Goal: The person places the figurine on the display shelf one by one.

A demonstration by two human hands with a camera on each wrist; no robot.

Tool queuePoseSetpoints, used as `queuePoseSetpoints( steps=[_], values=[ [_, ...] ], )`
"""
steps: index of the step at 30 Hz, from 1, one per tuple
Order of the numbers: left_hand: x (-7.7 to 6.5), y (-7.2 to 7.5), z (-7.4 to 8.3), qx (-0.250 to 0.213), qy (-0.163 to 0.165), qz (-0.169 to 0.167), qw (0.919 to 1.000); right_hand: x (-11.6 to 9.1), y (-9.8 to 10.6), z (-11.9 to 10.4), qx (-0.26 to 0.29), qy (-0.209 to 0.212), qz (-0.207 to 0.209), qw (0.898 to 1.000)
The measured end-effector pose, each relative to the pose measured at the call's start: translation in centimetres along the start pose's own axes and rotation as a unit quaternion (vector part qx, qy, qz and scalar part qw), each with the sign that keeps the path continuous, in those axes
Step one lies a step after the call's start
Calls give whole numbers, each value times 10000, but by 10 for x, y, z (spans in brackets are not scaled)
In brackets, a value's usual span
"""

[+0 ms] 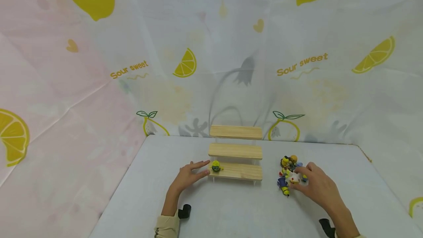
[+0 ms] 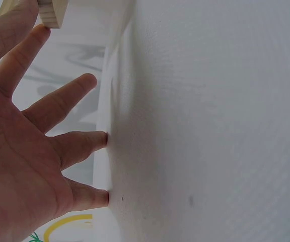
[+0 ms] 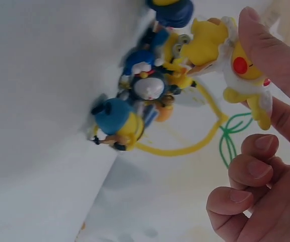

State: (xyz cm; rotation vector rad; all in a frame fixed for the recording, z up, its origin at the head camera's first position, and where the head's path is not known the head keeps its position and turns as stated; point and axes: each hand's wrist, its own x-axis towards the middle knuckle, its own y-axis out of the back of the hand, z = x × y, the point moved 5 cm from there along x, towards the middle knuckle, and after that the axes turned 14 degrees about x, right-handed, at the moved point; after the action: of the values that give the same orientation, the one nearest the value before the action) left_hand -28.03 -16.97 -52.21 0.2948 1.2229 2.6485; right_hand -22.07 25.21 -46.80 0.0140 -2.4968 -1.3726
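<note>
My right hand (image 1: 318,186) pinches a small yellow-and-white Pikachu figurine (image 3: 248,75) between thumb and forefinger, its other fingers curled in toward the palm. Close beside it on the table is a cluster of toy figurines (image 3: 150,86), among them a yellow one with a blue top (image 3: 116,117). My left hand (image 1: 185,177) is spread at the left end of a three-step wooden rack (image 1: 241,172); in the left wrist view its fingers (image 2: 59,103) are straight, with the thumb and forefinger at the board's end (image 2: 53,14). A yellow-and-green figurine (image 1: 216,166) stands on the lowest step, near those fingertips.
Two higher boards, the middle step (image 1: 235,150) and the top step (image 1: 236,132), rise behind the lowest one. A white cloth-covered table (image 1: 228,208) lies beneath everything. Behind stands a lemon-printed curtain (image 1: 224,94), reaching around both sides.
</note>
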Motion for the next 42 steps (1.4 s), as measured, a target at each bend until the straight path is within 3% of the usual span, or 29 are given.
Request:
queuePoseSetpoints(
  steps=[10, 18, 25, 33, 42],
  values=[
    [2, -2, -1, -78, -150, 0, 9999, 9, 5, -21, 392, 196, 264, 9987],
    [2, -2, -1, -88, -76, -36, 9999, 20, 1, -40, 534, 738, 573, 9942],
    [2, 0, 0, -52, 0, -43, 10000, 33, -7, -62, 776, 837, 487, 9923],
    [2, 0, 0, -68, 4, -47, 10000, 46, -13, -83, 988, 1202, 662, 9856],
    [1, 0, -2, -70, 46, -77, 9999, 56, -27, -98, 1169, 1142, 462, 9855]
  ],
)
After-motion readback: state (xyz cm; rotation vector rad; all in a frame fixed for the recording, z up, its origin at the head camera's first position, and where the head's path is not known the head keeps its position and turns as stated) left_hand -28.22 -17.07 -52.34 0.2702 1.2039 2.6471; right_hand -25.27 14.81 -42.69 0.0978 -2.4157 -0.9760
